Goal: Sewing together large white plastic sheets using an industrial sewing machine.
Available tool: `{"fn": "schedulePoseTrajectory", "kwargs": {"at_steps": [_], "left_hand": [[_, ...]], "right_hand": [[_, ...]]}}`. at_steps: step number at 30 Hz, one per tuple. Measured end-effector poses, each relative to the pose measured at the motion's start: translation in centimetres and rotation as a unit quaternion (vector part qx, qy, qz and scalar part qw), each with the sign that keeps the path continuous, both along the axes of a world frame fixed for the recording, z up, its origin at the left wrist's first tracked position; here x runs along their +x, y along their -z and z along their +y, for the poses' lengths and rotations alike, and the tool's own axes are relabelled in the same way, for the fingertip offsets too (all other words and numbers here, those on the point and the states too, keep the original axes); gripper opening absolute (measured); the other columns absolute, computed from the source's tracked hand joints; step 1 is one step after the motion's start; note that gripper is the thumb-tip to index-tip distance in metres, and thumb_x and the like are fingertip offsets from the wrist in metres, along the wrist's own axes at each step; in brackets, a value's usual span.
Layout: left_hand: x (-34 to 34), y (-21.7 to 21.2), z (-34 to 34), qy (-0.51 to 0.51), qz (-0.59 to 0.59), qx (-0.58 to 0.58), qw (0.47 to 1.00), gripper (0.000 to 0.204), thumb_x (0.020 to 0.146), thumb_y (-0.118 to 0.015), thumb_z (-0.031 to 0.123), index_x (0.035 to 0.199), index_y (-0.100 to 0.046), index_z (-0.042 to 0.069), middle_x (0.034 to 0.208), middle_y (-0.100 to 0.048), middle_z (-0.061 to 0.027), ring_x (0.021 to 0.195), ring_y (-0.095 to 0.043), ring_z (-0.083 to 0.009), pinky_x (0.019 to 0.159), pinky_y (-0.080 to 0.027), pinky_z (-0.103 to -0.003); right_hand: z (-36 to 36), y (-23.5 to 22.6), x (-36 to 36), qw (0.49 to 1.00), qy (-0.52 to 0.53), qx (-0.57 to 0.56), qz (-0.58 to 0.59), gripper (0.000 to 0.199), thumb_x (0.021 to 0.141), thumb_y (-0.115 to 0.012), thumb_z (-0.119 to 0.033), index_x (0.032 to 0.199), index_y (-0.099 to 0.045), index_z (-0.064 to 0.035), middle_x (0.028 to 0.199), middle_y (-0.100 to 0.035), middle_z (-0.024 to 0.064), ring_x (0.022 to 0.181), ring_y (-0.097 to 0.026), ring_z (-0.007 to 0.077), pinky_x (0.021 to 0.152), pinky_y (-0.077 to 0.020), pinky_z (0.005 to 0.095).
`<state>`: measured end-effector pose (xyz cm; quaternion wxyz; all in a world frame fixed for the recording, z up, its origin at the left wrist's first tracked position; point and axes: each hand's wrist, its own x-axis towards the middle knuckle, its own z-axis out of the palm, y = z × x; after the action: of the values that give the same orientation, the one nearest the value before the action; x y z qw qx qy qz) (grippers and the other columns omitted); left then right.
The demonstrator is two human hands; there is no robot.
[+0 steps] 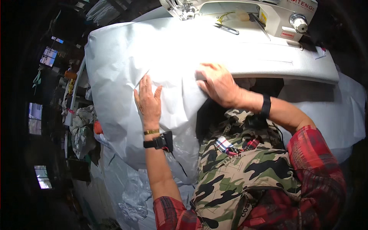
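Note:
A large white sheet (115, 88), creased and slightly shiny, covers the left side of the sewing table and hangs down over its front edge. My left hand (148, 102) lies flat on it, palm down, with the fingers stretched out and the thumb apart. To the right, my right hand (217, 85) has its fingers curled round the sheet's right edge, near the table's front. The fingertips are partly hidden there. Both hands are well in front of the sewing machine's needle area (189, 13).
The white sewing machine (270, 19) stands at the back right, with thread snips (227, 28) and tweezers (260, 27) by its base. More white material (326, 111) hangs at the right. Clear plastic (134, 195) lies below on the left. A camouflage apron (245, 168) covers my lap.

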<state>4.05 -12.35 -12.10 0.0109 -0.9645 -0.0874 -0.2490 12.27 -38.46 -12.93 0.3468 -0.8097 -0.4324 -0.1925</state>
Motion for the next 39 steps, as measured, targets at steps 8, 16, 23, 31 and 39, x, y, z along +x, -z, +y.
{"fn": "schedulePoseTrajectory", "kwargs": {"at_steps": [8, 16, 23, 31, 39], "left_hand": [[5.1, -0.3, 7.5, 0.089, 0.057, -0.044, 0.993, 0.066, 0.097, -0.040, 0.057, 0.144, -0.042, 0.010, 0.149, -0.042, -0.0082, 0.142, -0.032, -0.0246, 0.119, -0.015, -0.049], [5.9, -0.4, 8.0, 0.110, 0.064, -0.066, 0.990, 0.068, 0.098, -0.036, 0.059, 0.143, -0.044, 0.009, 0.149, -0.043, -0.0092, 0.142, -0.033, -0.0226, 0.120, -0.010, -0.047], [5.9, -0.3, 7.6, 0.099, 0.060, -0.066, 0.991, 0.068, 0.097, -0.037, 0.059, 0.142, -0.045, 0.009, 0.148, -0.043, -0.0084, 0.141, -0.033, -0.0210, 0.120, -0.010, -0.046], [5.9, -0.3, 7.7, 0.097, 0.050, -0.065, 0.992, 0.066, 0.097, -0.040, 0.058, 0.142, -0.046, 0.009, 0.147, -0.045, -0.0076, 0.140, -0.034, -0.0204, 0.120, -0.011, -0.046], [5.9, -0.2, 7.8, 0.096, 0.049, -0.069, 0.992, 0.065, 0.097, -0.042, 0.057, 0.141, -0.047, 0.009, 0.146, -0.046, -0.0077, 0.140, -0.035, -0.0207, 0.120, -0.012, -0.045]], "right_hand": [[1.7, 5.4, -4.8, 0.784, -0.149, 0.197, 0.569, 0.025, 0.096, -0.055, -0.023, 0.108, -0.058, -0.0007, 0.100, -0.068, 0.0133, 0.094, -0.066, 0.0219, 0.087, -0.0493, 0.0334], [4.7, 8.0, -7.5, 0.816, -0.098, 0.121, 0.556, 0.065, 0.083, -0.072, -0.044, 0.119, -0.050, 0.0053, 0.108, -0.061, 0.0186, 0.100, -0.059, 0.0239, 0.086, -0.0479, 0.0365], [3.2, 7.5, -1.9, 0.698, -0.214, 0.310, 0.609, 0.065, 0.091, -0.065, -0.039, 0.137, -0.043, -0.0001, 0.131, -0.054, 0.0074, 0.121, -0.050, 0.0137, 0.100, -0.0431, 0.0317], [3.1, 8.1, -0.9, 0.614, -0.253, 0.166, 0.729, 0.042, 0.100, -0.049, -0.046, 0.108, -0.064, -0.0077, 0.097, -0.065, 0.0022, 0.089, -0.063, 0.0108, 0.073, -0.0540, 0.0260], [4.8, 9.6, -5.9, 0.651, -0.311, 0.108, 0.684, 0.040, 0.090, -0.067, -0.040, 0.110, -0.057, -0.0065, 0.098, -0.063, 0.0033, 0.089, -0.058, 0.0101, 0.071, -0.0477, 0.0264]]}}
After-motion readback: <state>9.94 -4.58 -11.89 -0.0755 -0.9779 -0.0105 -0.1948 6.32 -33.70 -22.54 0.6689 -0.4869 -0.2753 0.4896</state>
